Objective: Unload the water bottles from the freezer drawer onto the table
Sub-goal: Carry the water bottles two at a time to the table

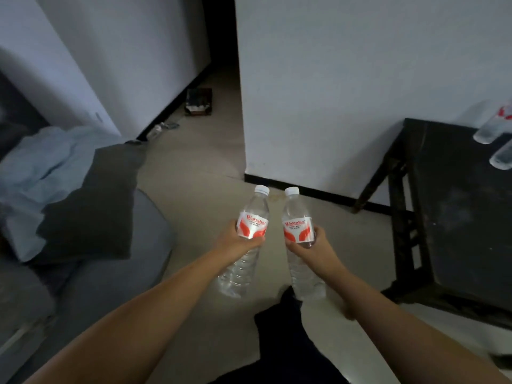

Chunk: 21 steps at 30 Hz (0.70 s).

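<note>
Clear plastic catches what little light the room has: the person carries two water bottles with white caps and red-and-white labels out in front, one to each hand, caps pointing away and tilted slightly up. The left hand [239, 242] has its fingers curled round the left clear plastic bottle [246, 239] at the lower edge of its label; the right hand [314, 245] grips the right clear plastic bottle [299, 239] the same way, thumb across the label. The two bottles sit side by side over the pale floor [194, 173], close but not touching.

To the right stands the dark wooden table [443, 217] with open, latticed sides, set against a white wall [346, 79]. Two more clear bottles [487, 131] lie on its far right corner, partly cut off by the edge of view. The wall's corner, with its black skirting [304, 192], juts out just ahead of the held bottles, between them and the passage beyond.

On the left a grey sofa [110, 273] crowds in, carrying a dark grey cushion [91, 206] and a crumpled light blue cloth [47, 162]. Farther off, by the left wall's skirting, a small dark box [198, 101] sits on the floor with some blurred clear litter [160, 128] near it. A dark trouser leg [279, 328] shows below the arms.
</note>
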{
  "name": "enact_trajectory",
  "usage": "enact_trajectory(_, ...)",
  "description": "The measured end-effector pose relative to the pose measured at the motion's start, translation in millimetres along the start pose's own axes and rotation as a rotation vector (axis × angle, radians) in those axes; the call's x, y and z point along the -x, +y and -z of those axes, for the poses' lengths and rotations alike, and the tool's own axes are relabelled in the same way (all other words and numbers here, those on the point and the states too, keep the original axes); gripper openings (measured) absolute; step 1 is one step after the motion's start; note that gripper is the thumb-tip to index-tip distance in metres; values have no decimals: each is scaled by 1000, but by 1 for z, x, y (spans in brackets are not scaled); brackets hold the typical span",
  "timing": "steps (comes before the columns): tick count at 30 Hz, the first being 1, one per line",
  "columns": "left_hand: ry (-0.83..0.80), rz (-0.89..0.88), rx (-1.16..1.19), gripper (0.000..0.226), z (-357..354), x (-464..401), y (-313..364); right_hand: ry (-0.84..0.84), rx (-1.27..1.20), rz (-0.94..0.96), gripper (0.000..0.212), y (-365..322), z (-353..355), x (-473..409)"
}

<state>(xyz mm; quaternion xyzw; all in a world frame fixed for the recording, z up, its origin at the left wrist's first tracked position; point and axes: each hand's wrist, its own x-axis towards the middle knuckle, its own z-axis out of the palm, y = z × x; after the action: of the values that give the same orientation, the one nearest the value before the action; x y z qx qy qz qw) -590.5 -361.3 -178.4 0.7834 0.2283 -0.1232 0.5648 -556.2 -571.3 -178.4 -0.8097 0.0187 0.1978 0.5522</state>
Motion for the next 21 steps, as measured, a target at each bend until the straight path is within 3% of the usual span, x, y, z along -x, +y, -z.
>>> enact_trajectory(4,-55,-35,-18,70,-25,-82,48,56,6,-2,69,-12,44,-73)
enact_trajectory(11,-116,-86,27,23,-76,-194,153,136,-28,10,69,-46,135,-182)
enact_trajectory(15,-179,-59,-45,62,-107,-241,198,216,-59,-10,70,-46,177,-213)
enact_trajectory(21,-363,-95,-159,79,-177,-307,252,413,-163,-158,74,-22,241,-247)
